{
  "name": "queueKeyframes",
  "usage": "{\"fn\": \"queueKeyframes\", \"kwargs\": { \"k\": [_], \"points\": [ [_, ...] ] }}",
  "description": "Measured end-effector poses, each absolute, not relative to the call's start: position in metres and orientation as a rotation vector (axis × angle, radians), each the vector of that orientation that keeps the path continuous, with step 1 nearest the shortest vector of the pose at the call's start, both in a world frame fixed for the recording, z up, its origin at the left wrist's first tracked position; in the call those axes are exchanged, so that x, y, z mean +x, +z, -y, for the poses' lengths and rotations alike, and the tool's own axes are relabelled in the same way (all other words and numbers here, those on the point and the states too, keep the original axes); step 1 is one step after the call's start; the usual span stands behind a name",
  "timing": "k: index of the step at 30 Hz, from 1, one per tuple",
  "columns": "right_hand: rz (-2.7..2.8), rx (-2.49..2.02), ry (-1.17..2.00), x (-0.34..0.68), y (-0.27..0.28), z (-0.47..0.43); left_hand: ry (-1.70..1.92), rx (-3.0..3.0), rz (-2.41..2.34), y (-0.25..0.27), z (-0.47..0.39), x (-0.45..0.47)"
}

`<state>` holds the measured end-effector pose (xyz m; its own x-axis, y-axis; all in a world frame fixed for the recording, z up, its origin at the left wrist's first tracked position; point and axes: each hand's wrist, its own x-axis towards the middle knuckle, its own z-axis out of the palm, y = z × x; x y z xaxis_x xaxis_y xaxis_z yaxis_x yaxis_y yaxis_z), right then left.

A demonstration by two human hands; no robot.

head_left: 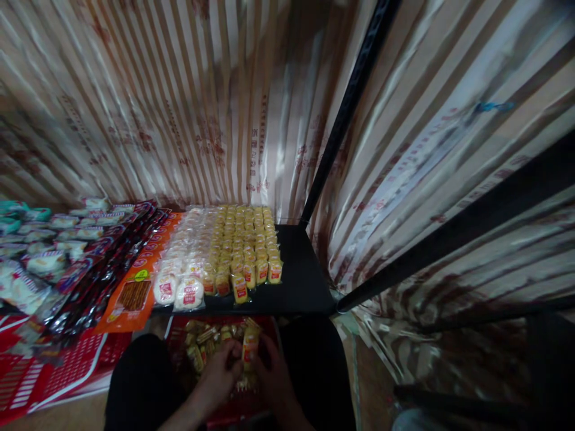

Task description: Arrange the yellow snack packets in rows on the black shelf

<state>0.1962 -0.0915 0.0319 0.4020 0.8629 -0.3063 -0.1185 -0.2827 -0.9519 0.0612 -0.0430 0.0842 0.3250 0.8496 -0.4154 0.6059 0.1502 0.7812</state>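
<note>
Low between my knees, my right hand (275, 372) grips a small yellow wrapped cake (250, 347) with a red label, held upright. Just left of it, my left hand (219, 372) has its fingers curled closed. Whether it pinches something is hard to make out in the dim light. Both hands are over a red basket (269, 329) of loose wrapped cakes (195, 353). On the black shelf (299, 269) above, similar yellow cakes (245, 239) stand in tight rows, with one front pack (239, 288) jutting out slightly.
Left of the yellow rows lie white round packs (188, 293), orange snack bags (130, 296), dark shiny packs (92, 293) and white packs (47, 263). A red slotted basket (67, 371) sits at lower left. Black posts (345, 120) and striped plastic sheeting (202, 108) bound the shelf.
</note>
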Motion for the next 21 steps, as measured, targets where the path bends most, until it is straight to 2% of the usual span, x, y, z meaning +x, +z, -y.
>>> {"fn": "queueKeyframes", "kwargs": {
  "k": [5,11,15,21],
  "points": [
    [0.780,-1.413,1.013,0.235,0.077,0.068,0.414,1.734,-1.244,0.128,0.014,0.100],
    [0.870,-1.476,0.656,0.293,0.111,0.010,0.684,1.629,-1.061,0.139,-0.033,0.173],
    [0.942,-1.508,0.492,0.324,0.121,-0.030,0.639,1.562,-1.066,0.148,-0.074,0.218],
    [0.903,-1.514,0.415,0.357,0.120,-0.079,0.602,1.685,-1.245,0.172,-0.114,0.257]
  ]
}}
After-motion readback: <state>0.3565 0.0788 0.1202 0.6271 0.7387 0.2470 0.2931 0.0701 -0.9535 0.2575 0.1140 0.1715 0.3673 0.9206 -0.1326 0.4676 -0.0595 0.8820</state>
